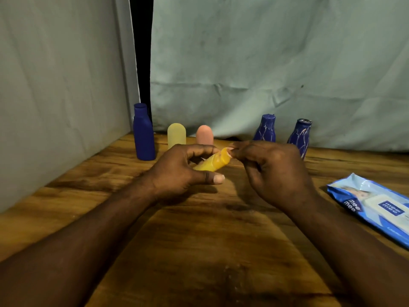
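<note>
A small orange-yellow bottle (213,163) lies tilted above the wooden table (199,240), its cap end pointing right and away from me. My left hand (181,171) holds its body, fingers curled over the top and thumb stretched out below. My right hand (274,171) pinches the cap end with its fingertips. The bottle's lower end is hidden inside my left hand.
Along the back stand a tall dark blue bottle (143,134), a pale yellow rounded bottle (176,135), a pink rounded bottle (204,135) and two blue patterned bottles (265,129) (299,135). A blue wet-wipes pack (371,207) lies at the right. Grey-green cloth hangs behind and to the left.
</note>
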